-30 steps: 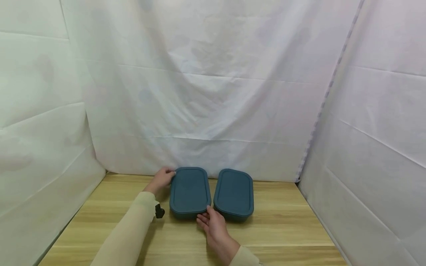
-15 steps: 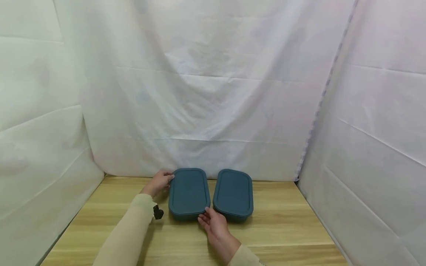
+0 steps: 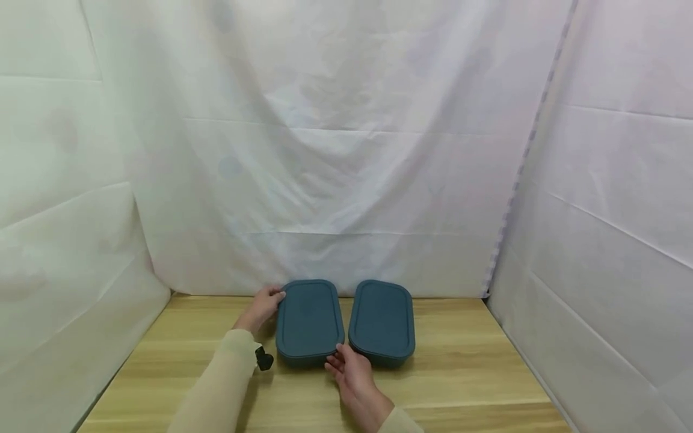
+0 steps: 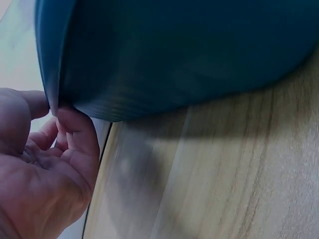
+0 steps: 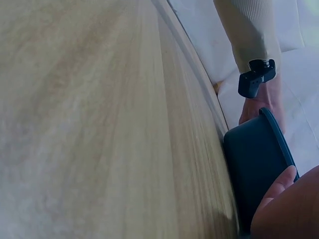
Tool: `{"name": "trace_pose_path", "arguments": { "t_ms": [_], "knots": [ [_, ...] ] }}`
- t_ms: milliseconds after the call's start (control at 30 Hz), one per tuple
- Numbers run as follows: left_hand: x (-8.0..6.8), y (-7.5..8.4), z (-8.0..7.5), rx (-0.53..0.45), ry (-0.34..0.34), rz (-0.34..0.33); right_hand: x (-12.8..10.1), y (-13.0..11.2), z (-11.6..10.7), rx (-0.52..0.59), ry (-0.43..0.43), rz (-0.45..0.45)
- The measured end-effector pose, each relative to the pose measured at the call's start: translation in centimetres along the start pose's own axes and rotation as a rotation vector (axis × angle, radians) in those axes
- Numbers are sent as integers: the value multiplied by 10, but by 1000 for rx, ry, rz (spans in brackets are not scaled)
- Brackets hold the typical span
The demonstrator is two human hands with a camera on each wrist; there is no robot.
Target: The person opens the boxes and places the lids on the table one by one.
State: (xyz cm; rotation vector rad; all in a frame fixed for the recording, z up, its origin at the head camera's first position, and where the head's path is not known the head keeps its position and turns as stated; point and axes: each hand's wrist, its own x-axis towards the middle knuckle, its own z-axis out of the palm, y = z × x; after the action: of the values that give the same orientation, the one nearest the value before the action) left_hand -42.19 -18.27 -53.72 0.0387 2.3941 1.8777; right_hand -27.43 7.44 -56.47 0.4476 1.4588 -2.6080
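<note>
Two dark teal rectangular food containers with lids on stand side by side on the wooden table. At the left food container (image 3: 310, 319), my left hand (image 3: 262, 308) holds the far left corner; in the left wrist view its thumb and index finger pinch the lid's rim (image 4: 50, 64). My right hand (image 3: 355, 377) grips the near right corner of that container, thumb on the rim and the other fingers curled below it. The right food container (image 3: 382, 319) is untouched, a narrow gap away from the left one. In the right wrist view, the left container's side wall (image 5: 254, 164) shows.
The wooden table (image 3: 465, 373) ends at a white cloth backdrop (image 3: 335, 180) just behind the containers. More white cloth (image 3: 595, 240) hangs along both sides. A small black device (image 3: 264, 359) is strapped at the left cuff.
The head view has shifted slightly, so the table and containers appear a little lower. Both hands keep their places on the left food container's corners.
</note>
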Motion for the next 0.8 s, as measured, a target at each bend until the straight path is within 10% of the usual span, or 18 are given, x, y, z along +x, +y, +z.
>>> {"name": "trace_pose_path", "arguments": {
  "t_ms": [367, 800],
  "knots": [
    [-3, 0, 5, 20, 38, -11, 0, 1, 1, 22, -12, -20],
    [-4, -2, -7, -8, -82, 18, -7, -5, -3, -49, -78, 11]
  ]
}}
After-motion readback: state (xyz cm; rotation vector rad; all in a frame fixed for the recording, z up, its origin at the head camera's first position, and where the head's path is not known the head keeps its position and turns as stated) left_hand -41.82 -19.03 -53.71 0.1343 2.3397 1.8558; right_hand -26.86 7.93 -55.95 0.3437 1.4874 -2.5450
